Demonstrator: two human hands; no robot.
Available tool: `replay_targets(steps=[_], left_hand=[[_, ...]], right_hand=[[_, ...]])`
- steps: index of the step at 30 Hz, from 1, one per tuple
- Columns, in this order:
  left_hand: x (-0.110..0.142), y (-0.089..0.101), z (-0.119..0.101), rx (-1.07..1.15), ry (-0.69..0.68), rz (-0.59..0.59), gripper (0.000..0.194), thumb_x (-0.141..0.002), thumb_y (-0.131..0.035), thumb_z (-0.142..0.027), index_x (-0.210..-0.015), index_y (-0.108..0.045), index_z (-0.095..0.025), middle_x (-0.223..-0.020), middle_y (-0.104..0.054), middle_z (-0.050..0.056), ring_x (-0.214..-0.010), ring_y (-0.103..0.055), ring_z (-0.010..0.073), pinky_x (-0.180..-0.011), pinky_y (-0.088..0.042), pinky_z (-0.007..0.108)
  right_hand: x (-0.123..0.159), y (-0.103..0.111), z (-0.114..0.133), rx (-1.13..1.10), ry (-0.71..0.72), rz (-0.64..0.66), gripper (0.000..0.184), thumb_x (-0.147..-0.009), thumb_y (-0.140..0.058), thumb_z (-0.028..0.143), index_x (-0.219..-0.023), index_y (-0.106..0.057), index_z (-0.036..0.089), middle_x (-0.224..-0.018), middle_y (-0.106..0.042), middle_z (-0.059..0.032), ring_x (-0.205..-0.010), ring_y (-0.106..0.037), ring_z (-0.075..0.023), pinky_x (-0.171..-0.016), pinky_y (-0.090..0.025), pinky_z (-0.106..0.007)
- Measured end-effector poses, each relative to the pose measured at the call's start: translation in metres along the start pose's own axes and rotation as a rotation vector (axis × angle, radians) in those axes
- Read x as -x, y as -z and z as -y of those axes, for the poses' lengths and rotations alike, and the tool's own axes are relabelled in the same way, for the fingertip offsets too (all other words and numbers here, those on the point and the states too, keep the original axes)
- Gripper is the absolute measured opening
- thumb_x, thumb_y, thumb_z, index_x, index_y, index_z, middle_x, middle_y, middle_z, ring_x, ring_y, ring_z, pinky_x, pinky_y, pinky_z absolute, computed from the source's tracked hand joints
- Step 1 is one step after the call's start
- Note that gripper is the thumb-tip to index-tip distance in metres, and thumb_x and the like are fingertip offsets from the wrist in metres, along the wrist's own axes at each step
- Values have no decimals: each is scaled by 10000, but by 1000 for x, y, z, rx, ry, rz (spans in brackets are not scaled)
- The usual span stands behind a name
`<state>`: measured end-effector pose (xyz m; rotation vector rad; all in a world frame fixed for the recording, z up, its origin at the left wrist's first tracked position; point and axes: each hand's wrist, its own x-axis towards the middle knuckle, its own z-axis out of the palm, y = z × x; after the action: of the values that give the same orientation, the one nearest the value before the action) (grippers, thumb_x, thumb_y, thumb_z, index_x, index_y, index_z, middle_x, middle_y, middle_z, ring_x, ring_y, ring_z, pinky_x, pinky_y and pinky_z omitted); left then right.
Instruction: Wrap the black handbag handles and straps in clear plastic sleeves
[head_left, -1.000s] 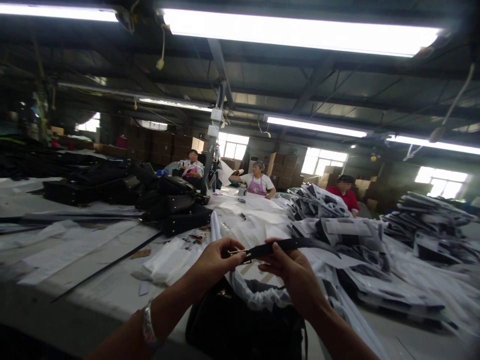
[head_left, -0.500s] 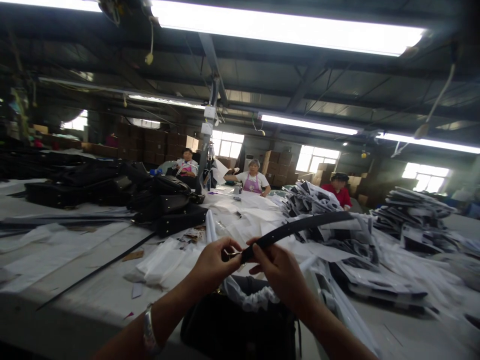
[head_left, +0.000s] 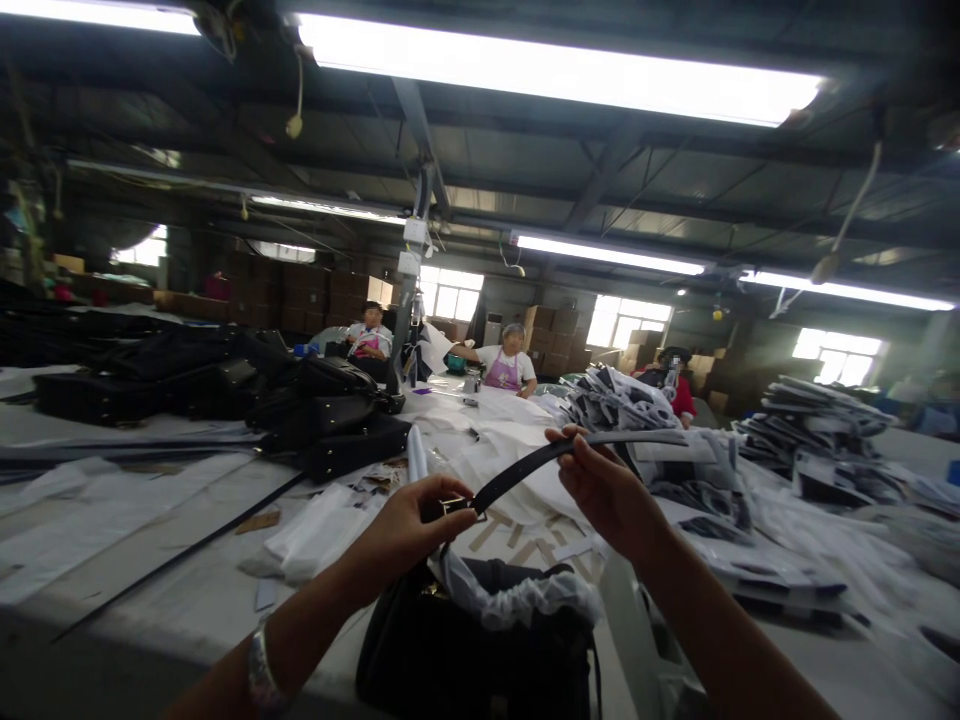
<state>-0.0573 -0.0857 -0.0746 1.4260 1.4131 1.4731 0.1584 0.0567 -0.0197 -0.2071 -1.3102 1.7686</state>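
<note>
At the bottom centre of the frame there is a black bag, cut by the lower edge, and crumpled white wrapping comes out from its open mouth. Just above the bag, left of the centre, the left hand, with a silvery bracelet on the wrist, has its fingers clamped on the buckle end of a black strap. The strap rises in a curve towards the right, and at the centre right the fingers of the right hand are pinched on it, the thumb on the near side; its free end reaches beyond this hand.

Behind the hands, the pale desk carries many things. In the lower left, a long black strip lies slanted, near white sheets. At the middle left is a pile of black bags; at the middle right, stacks of wrapped pieces.

Farther away, three people are visible: one in a pink apron, one in a lilac apron, and one in a red top, partly hidden. Behind them are cardboard boxes and bright windows.
</note>
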Motion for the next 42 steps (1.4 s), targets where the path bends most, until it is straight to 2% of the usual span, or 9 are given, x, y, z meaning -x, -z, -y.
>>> replay_targets(steps=[4, 8, 13, 18, 21, 25, 28, 32, 42], left_hand=[[-1, 16, 1, 88, 6, 147, 551, -708, -818, -299, -1227, -648, -225, -1092, -717, 54, -990, -641, 216, -843, -480, 302], [-8, 27, 5, 15, -21, 20, 445, -831, -704, -438, -1196, -684, -184, -1063, -716, 77, -921, -640, 205, -827, -495, 327], [-11, 32, 14, 305, 17, 31, 469, -841, -705, -478, -1178, -686, -153, -1022, -715, 92, -899, -652, 187, -841, -509, 313], [-7, 28, 15, 495, 93, 10, 503, -782, -773, -472, -1152, -688, -142, -985, -711, 93, -844, -661, 166, -762, -515, 261], [-6, 25, 16, 478, 96, -30, 554, -730, -827, -439, -1183, -673, -158, -999, -719, 94, -860, -667, 173, -724, -509, 246], [-4, 23, 23, 425, 47, -78, 478, -667, -870, -424, -1040, -726, -162, -973, -742, 78, -871, -678, 182, -787, -505, 269], [1, 19, 25, 341, 4, -124, 451, -642, -883, -397, -1017, -751, -183, -965, -759, 63, -903, -682, 197, -871, -496, 306], [7, 10, 19, 252, 2, -144, 466, -665, -860, -377, -1072, -749, -176, -1022, -767, 86, -955, -683, 235, -872, -506, 327], [6, -4, 27, -202, -21, -300, 568, -542, -817, -657, -994, -782, -313, -1009, -792, -7, -1025, -685, 353, -892, -553, 431]], right_hand=[[-7, -2, 3, 50, 44, -1, 259, -702, -868, 258, -930, -745, 248, -1055, -759, 4, -753, -685, -78, -765, -561, -174], [-19, -19, 10, 169, 111, -15, 306, -639, -897, 379, -861, -749, 229, -943, -767, -4, -694, -671, -95, -658, -543, -199], [-34, -46, 26, 414, 332, 46, 277, -790, -756, 470, -843, -761, 198, -870, -750, -16, -539, -522, -65, -483, -381, -206], [-48, -72, 38, 440, 503, 88, 234, -832, -721, 438, -822, -768, 209, -853, -738, -9, -807, -627, -142, -743, -488, -273], [-49, -81, 44, 214, 419, 146, 237, -797, -754, 467, -866, -744, 240, -893, -717, 13, -884, -650, -146, -795, -513, -287], [-37, -74, 44, 73, 229, 174, 311, -754, -791, 482, -933, -726, 236, -687, -588, 72, -470, -442, -31, -459, -398, -159], [-21, -57, 34, 301, -29, 254, 378, -758, -766, 526, -904, -735, 179, -552, -502, 81, -371, -265, -18, -343, -180, -173], [2, -37, 15, 734, -325, 400, 420, -808, -690, 549, -737, -712, 136, -487, -524, 50, -351, -323, -27, -355, -168, -183], [14, -28, 5, 1111, -350, 388, 345, -841, -620, 418, -610, -639, 162, -476, -547, 48, -405, -454, -71, -382, -319, -176]])
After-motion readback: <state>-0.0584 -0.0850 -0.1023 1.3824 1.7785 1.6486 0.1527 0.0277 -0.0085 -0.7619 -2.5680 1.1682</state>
